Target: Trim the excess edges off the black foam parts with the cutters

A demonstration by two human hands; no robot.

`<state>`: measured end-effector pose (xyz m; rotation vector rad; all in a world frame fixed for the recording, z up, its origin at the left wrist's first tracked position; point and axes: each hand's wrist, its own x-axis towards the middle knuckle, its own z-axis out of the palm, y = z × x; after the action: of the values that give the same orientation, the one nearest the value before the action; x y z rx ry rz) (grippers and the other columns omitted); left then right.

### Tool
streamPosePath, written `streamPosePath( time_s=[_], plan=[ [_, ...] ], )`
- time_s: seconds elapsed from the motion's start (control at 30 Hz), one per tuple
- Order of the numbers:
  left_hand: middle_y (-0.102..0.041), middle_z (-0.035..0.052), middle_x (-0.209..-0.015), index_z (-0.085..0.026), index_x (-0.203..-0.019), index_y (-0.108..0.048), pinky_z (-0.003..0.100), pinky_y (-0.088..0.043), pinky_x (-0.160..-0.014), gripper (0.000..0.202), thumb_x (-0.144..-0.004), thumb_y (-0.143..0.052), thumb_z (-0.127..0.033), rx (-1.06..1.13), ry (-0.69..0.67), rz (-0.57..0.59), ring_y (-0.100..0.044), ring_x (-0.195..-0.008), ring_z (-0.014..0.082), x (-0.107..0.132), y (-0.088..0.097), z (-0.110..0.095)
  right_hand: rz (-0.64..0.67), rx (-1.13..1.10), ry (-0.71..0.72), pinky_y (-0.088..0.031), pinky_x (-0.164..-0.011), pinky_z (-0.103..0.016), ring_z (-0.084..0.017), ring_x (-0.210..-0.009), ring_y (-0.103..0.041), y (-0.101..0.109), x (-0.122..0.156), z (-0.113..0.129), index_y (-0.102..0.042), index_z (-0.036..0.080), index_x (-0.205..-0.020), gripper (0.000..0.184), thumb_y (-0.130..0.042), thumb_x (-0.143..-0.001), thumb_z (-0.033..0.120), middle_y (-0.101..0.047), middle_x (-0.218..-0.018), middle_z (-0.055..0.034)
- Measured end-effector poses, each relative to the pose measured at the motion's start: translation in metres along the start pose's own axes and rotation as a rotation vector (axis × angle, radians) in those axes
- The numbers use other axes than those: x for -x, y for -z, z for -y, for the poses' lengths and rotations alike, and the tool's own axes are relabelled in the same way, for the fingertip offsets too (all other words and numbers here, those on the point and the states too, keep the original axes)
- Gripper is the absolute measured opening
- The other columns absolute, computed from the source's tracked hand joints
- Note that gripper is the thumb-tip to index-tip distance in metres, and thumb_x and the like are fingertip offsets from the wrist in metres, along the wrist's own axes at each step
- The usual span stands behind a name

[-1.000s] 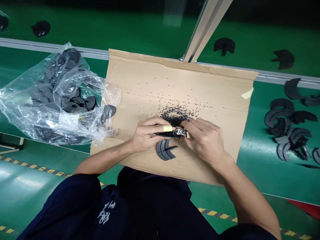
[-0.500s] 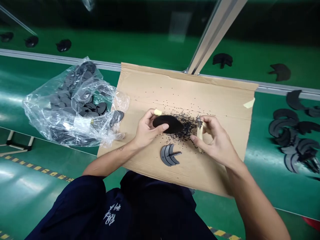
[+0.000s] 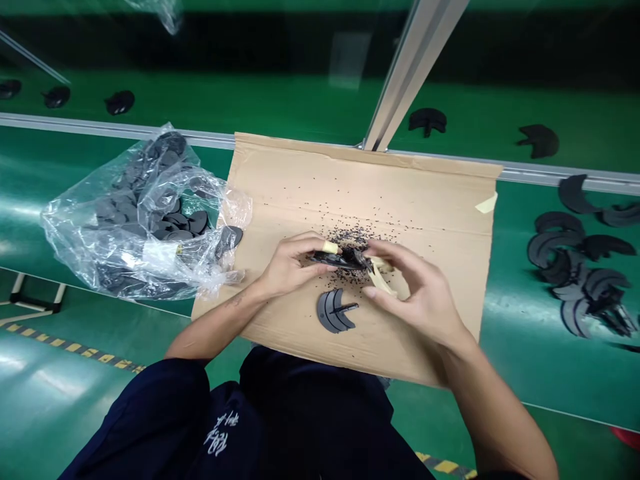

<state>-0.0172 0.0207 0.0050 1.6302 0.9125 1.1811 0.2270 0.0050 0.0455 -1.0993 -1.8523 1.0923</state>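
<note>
My left hand [image 3: 290, 267], with yellow tape round one finger, is closed on a thin black plastic disc-like part [image 3: 326, 259], now seen nearly edge-on. In my right hand [image 3: 425, 283] is a pair of small nippers [image 3: 384, 279] with cream handles, the fingers bent round them. The jaws meet the right end of the black part; the exact contact is blurred. Below the hands, a dark grey crescent-shaped part [image 3: 330, 311] with a stem lies on the cardboard sheet [image 3: 425, 200]. Tiny black offcuts [image 3: 345, 233] are strewn under and beyond the hands.
To the left, a clear plastic bag [image 3: 90, 230] bulges with dark discs. Several curved black parts [image 3: 560, 250] are piled on the green table at right. A metal post [image 3: 395, 87] rises behind the cardboard, and more parts [image 3: 427, 121] lie beyond the rail.
My right hand has moved left, bringing the nippers to the black part. My left hand has tipped that part from showing its broad face to nearly edge-on.
</note>
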Motion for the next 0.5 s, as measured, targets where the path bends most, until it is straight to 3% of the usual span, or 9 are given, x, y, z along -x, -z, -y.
streamPosePath(
  time_s=[0.1, 0.17, 0.27, 0.5],
  plan=[
    [-0.076, 0.0075, -0.096, -0.015, -0.100, -0.077, 0.023, -0.062, -0.078, 0.020, -0.086, -0.080, -0.028, 0.030, 0.025, 0.002, -0.074, -0.088, 0.0136, 0.001, 0.000, -0.002, -0.079, 0.221, 0.089, -0.057, -0.096, -0.047, -0.027, -0.107, -0.070, 0.012, -0.004, -0.006, -0.069, 0.024, -0.127, 0.039, -0.075, -0.089, 0.034, -0.074, -0.117, -0.0106],
    [-0.078, 0.0082, -0.097, -0.015, -0.101, -0.078, 0.025, -0.063, -0.080, 0.019, -0.088, -0.078, -0.029, 0.032, 0.015, 0.025, -0.076, -0.089, 0.0146, 0.002, -0.001, -0.004, -0.045, 0.315, 0.156, -0.057, -0.093, -0.048, -0.027, -0.107, -0.069, 0.016, -0.006, -0.010, -0.069, 0.025, -0.126, 0.037, -0.073, -0.090, 0.033, -0.074, -0.117, -0.0110],
    [-0.080, 0.0087, -0.096, -0.016, -0.101, -0.079, 0.025, -0.063, -0.079, 0.019, -0.088, -0.078, -0.030, 0.003, -0.031, 0.047, -0.077, -0.088, 0.0153, 0.002, -0.002, -0.005, 0.010, 0.373, 0.234, -0.057, -0.089, -0.047, -0.027, -0.106, -0.069, 0.016, -0.006, -0.015, -0.067, 0.025, -0.129, 0.039, -0.073, -0.091, 0.033, -0.073, -0.118, -0.0113],
    [-0.080, 0.0082, -0.092, -0.018, -0.101, -0.080, 0.023, -0.062, -0.076, 0.019, -0.087, -0.079, -0.031, -0.015, -0.120, 0.034, -0.077, -0.085, 0.0149, 0.002, -0.004, -0.003, -0.002, 0.449, 0.345, -0.057, -0.080, -0.042, -0.025, -0.098, -0.070, 0.012, -0.003, -0.019, -0.068, 0.025, -0.126, 0.037, -0.074, -0.090, 0.030, -0.075, -0.114, -0.0100]
  ],
)
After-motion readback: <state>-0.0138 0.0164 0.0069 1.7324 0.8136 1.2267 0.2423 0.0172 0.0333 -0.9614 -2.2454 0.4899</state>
